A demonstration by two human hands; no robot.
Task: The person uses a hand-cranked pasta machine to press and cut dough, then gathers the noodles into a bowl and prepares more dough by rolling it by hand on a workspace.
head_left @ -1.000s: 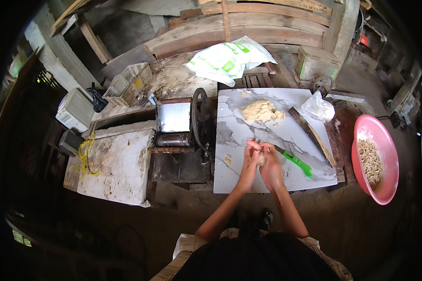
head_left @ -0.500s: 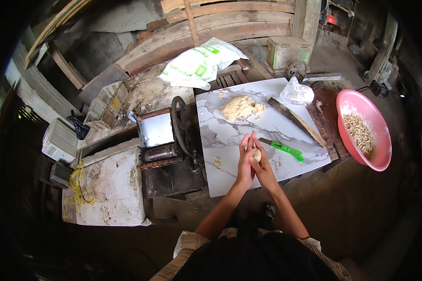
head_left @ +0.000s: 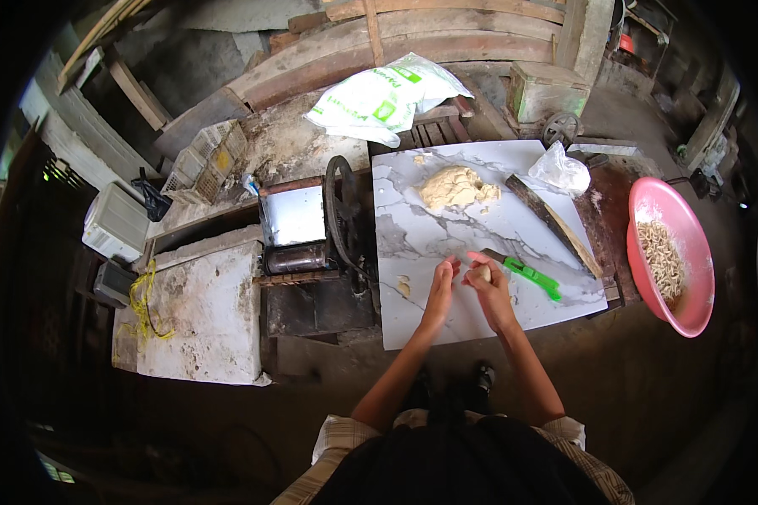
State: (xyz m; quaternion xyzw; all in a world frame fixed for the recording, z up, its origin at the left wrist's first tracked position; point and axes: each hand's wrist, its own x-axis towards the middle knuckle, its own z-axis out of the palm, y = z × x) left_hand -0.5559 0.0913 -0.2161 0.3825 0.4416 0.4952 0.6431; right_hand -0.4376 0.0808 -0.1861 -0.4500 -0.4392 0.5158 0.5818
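Note:
Over the near half of a white marble-patterned board [head_left: 413,236], my right hand [head_left: 495,301] is closed around a small piece of pale dough [head_left: 484,273]. My left hand [head_left: 438,295] is a little apart from it, palm turned inward, fingers slightly bent and nothing visible in them. A green-handled knife [head_left: 532,279] lies just beyond my right hand, its blade end close to the fingers. Farther back rests a big lump of dough [head_left: 455,188]. Some flattened dough scraps [head_left: 404,284] lie left of my left hand.
A wooden stick [head_left: 554,225] lies slanted across the board's right side, near a clear bag of white powder [head_left: 564,171]. A pink basin [head_left: 697,261] with pale finger-shaped pieces stands at right. At left is a roller machine with a wheel [head_left: 342,215]; behind lies a white-green sack [head_left: 387,101].
My hands have come apart from their pressed-together pose, and the dough piece stays with my right hand. The whole view has shifted, so the board appears farther right.

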